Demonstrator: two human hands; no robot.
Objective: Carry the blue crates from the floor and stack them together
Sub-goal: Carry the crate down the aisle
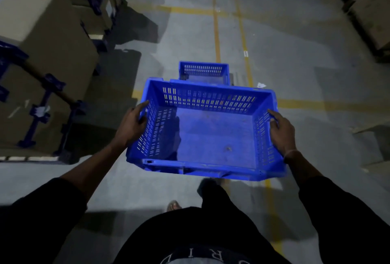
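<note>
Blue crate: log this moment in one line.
left hand grips carried crate | right hand grips it | second crate on floor ahead

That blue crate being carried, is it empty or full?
Empty: the carried crate shows its bare blue floor, apart from a few small specks.

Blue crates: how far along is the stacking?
Nothing looks stacked yet. In hand: the left hand and right hand grip the side walls of an empty blue slotted plastic crate, carried above the floor. Left: a second blue slotted crate sits ahead on the grey concrete floor, unjoined.
</note>
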